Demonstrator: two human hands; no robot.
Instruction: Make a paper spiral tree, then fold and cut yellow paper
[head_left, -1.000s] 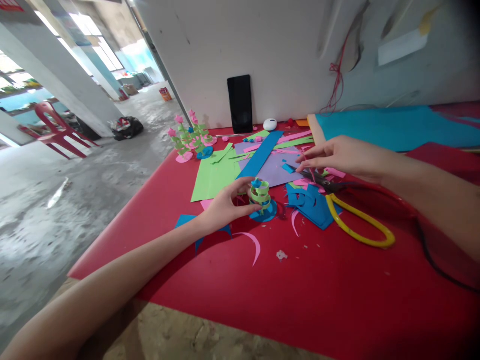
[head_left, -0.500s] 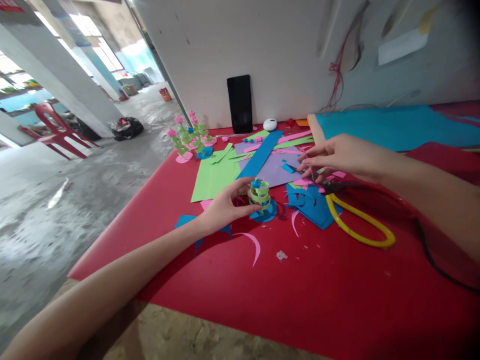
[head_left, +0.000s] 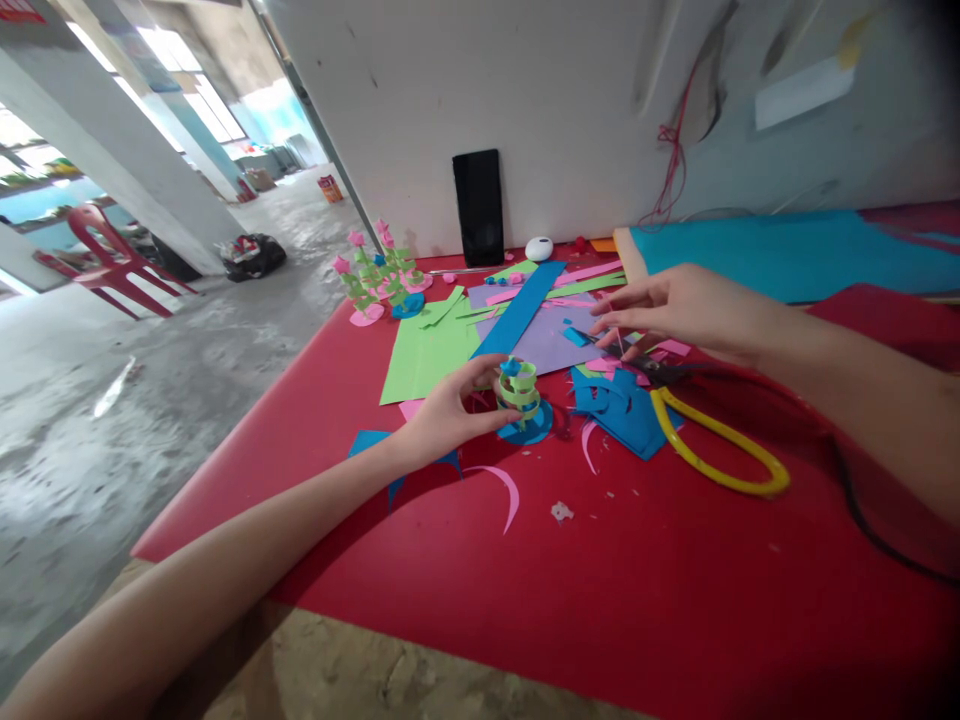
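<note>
My left hand (head_left: 444,410) pinches a small green paper spiral (head_left: 519,386) with a blue flower on top; the spiral stands on a blue paper disc (head_left: 529,425) on the red table (head_left: 600,560). My right hand (head_left: 679,308) hovers over a pile of pink scraps (head_left: 611,365) on the lilac sheet (head_left: 551,340). Its fingers are pinched on something thin and pink that I cannot make out. Yellow-handled scissors (head_left: 712,450) lie right under that hand, beside blue paper offcuts (head_left: 619,405).
A green sheet (head_left: 424,355) and a long blue strip (head_left: 521,305) lie further back. Finished paper flowers (head_left: 375,275) stand at the far left corner. A black phone (head_left: 478,207) leans on the wall beside a white round object (head_left: 540,248). Teal paper (head_left: 787,255) lies at the right.
My right hand has drifted slightly left and up over the pink scraps, its fingers shifting. My left hand and the green spiral have stayed put.
</note>
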